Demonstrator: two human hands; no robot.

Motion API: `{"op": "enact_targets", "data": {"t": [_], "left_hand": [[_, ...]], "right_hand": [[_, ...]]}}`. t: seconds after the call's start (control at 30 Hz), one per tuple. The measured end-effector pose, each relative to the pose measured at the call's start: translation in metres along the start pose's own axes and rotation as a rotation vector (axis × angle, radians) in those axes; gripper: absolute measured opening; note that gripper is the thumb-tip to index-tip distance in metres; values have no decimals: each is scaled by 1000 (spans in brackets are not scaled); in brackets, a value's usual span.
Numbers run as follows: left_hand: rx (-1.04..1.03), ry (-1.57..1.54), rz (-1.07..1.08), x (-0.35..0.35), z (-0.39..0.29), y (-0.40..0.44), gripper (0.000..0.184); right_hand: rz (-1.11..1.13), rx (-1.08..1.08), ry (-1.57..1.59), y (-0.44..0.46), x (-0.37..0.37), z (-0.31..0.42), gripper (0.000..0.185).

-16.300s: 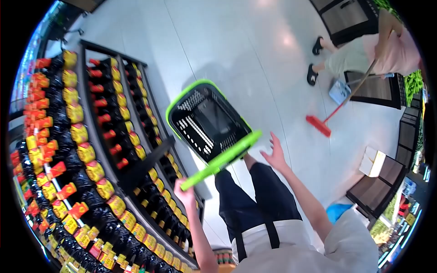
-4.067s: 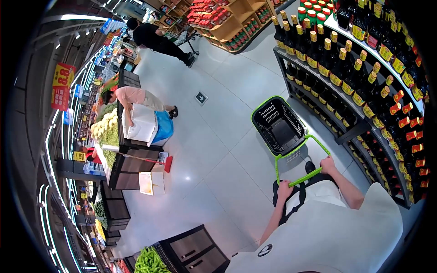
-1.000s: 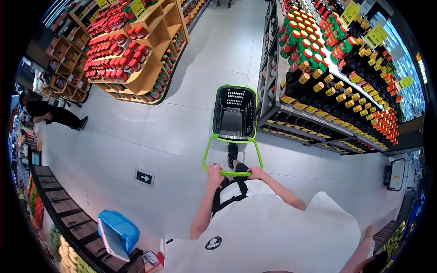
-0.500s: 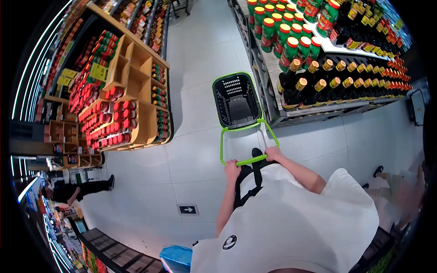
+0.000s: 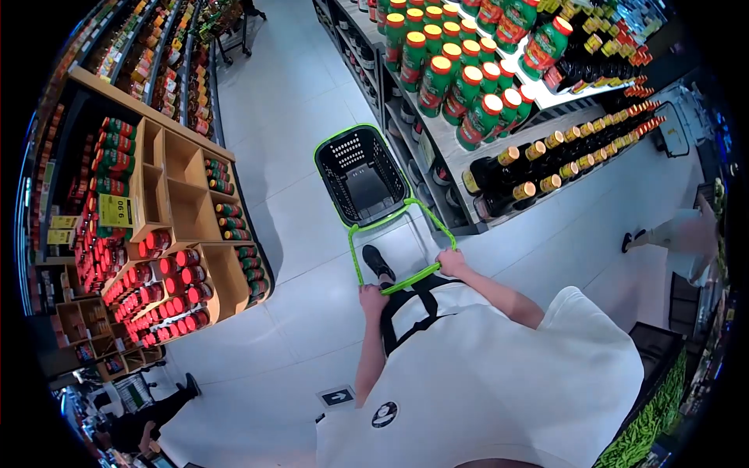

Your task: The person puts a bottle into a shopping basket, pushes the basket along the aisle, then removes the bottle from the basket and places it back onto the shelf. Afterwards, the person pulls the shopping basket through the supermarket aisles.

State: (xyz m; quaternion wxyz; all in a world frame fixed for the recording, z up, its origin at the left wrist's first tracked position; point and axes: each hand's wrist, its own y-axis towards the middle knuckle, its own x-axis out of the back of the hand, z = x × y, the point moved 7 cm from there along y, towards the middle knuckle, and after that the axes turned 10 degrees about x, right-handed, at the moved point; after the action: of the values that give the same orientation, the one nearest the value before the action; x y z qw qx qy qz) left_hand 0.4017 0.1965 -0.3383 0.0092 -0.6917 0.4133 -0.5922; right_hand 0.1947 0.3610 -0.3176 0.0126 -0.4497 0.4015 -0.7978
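Note:
In front of me stands a shopping basket (image 5: 365, 207), black inside with a green rim and a long green handle (image 5: 409, 278) that reaches back to my waist. My left hand (image 5: 373, 297) is wrapped round the left end of the handle's crossbar. Near the bar's right end, my right hand (image 5: 450, 263) is closed on it. No goods show inside the basket. One black shoe (image 5: 378, 264) appears on the floor between the basket and the crossbar.
To the right, a shelf unit (image 5: 468, 222) carries green bottles with red caps and dark bottles. A wooden rack (image 5: 226, 285) with red-lidded jars stands left. People are at lower left (image 5: 160, 413) and far right (image 5: 671, 238). A cart (image 5: 234, 39) is up the aisle.
My view has turned, and the wooden rack and the bottle shelf now stand further left. The basket has come level with the shelf corner. Both hands keep their hold, and a foot has stepped forward.

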Motion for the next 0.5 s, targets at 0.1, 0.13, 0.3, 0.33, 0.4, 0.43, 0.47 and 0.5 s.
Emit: {"op": "enact_targets", "data": {"t": [0.1, 0.13, 0.3, 0.33, 0.4, 0.43, 0.47, 0.5], "left_hand": [[-33, -14, -10, 30, 6, 26, 22], [-20, -27, -3, 41, 8, 36, 22], [-69, 31, 29, 73, 18, 83, 23], [-70, 29, 25, 80, 19, 92, 23], [-124, 99, 58, 83, 17, 102, 25], [-125, 109, 64, 85, 17, 109, 25], [-114, 97, 75, 86, 16, 118, 26], [-105, 84, 81, 88, 13, 127, 27]], "right_hand": [[-101, 64, -13, 20, 36, 23, 21], [-110, 80, 39, 26, 44, 31, 23], [-247, 186, 204, 55, 84, 61, 25], [-250, 189, 201, 63, 90, 64, 25], [-261, 196, 180, 73, 97, 67, 27], [-228, 168, 143, 82, 97, 66, 27], [-218, 153, 164, 91, 101, 64, 28], [-249, 129, 127, 96, 108, 64, 25]]}}
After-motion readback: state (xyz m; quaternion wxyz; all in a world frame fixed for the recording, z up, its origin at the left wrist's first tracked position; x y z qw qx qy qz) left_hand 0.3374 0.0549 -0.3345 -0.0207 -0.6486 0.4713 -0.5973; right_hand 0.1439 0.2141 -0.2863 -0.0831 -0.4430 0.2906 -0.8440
